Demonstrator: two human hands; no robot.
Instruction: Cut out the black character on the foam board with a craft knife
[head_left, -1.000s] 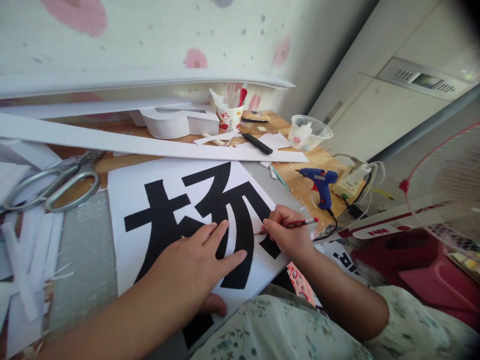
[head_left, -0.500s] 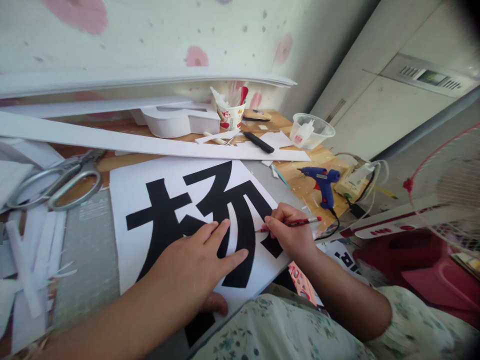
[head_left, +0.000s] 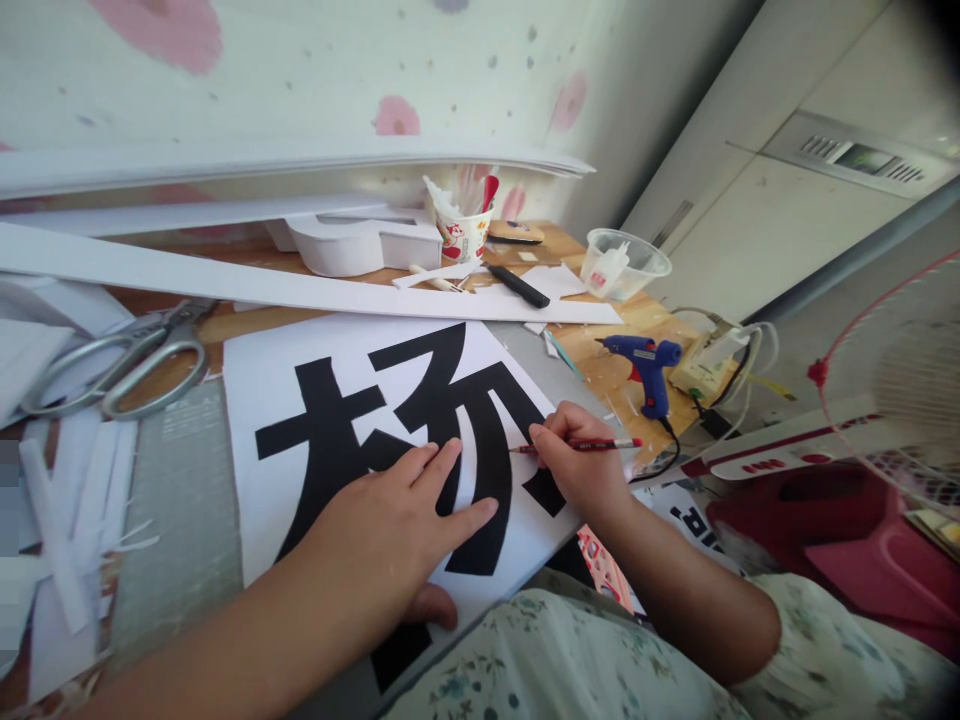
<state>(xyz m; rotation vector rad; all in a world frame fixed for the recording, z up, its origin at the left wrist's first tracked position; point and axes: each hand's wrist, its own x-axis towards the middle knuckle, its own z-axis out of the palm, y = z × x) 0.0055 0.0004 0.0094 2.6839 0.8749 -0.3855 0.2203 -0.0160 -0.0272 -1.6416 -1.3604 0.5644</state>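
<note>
A white sheet (head_left: pixel 277 350) bearing a large black character (head_left: pixel 480 480) lies over a grey cutting mat (head_left: pixel 172 510) in front of me. My left hand (head_left: pixel 412 520) rests spread across the character, fingers stretched out and pressing the sheet flat. In my right hand (head_left: pixel 574 460) a red pencil (head_left: pixel 600 444) is pinched, its tip touching the sheet at the right edge of a curved black stroke. Part of the character is hidden beneath my left hand and forearm.
Large scissors (head_left: pixel 150 355) and white strips (head_left: pixel 71 510) lie at left. Behind the sheet are a long white strip (head_left: pixel 322 290), a black-handled cutter (head_left: pixel 517 286), a paper cup (head_left: pixel 461 235) and a plastic tub (head_left: pixel 630 265). A blue glue gun (head_left: pixel 645 365) stands right, its cord trailing.
The pencil tip has shifted slightly up along the curved stroke's edge, and the pencil lies a little flatter. My left hand stays in place; the camera view has moved slightly.
</note>
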